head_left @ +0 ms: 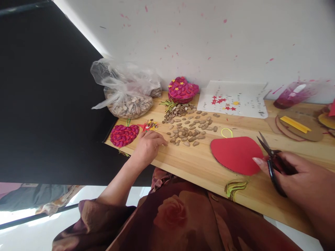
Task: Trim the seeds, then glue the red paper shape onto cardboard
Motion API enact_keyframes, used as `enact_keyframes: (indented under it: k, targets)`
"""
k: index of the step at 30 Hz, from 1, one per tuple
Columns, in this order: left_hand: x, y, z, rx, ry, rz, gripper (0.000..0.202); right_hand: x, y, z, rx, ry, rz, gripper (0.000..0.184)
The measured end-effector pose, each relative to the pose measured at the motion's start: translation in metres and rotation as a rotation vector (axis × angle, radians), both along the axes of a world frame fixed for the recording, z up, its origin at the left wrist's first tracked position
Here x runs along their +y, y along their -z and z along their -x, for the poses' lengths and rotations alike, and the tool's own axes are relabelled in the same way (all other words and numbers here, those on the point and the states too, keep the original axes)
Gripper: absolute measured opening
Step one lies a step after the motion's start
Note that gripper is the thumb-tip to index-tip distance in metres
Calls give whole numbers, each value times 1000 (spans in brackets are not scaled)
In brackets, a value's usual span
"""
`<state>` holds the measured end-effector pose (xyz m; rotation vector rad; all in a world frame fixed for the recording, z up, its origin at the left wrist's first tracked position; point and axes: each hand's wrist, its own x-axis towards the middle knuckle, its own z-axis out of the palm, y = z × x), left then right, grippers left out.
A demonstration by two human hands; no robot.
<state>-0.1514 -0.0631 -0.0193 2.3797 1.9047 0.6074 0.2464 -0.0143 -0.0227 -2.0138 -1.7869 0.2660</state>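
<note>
My right hand (300,177) grips black scissors (272,158), blades open and pointing up-left, a fingertip touching the edge of a red peach-shaped card (235,155) with a yellow loop. My left hand (149,144) rests on the wooden table (199,167) with its fingers curled down, beside scattered brown seed shells (191,130). A pink shell-covered heart (124,135) lies just left of that hand.
A plastic bag of shells (128,97) stands at the back left. A stack of pink shell pieces (181,90), a sheet with star stickers (232,101), cardboard cutouts (298,127) and a pink cup (290,96) line the wall. Trimmings (235,188) lie at the front edge.
</note>
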Motion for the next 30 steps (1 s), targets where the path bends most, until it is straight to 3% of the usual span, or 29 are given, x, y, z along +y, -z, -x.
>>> enact_keyframes:
  k: [2,8,15,23,30]
  targets:
    - [-1,-2,2,-10,-9,-4,31,0,1,-1,-14,-5,-18,52]
    - [-3,-3,-1,5,-166,17,12,-1,-4,2,2,6,21,53]
    - [3,-2,-5,-4,-209,86,9,-3,-1,0,14,-26,6,48]
    - [4,-7,-9,6,-222,107,9,-2,-10,10,32,-10,15,52]
    - [2,-5,-1,-37,-239,66,8,-2,0,0,-16,-18,0,46]
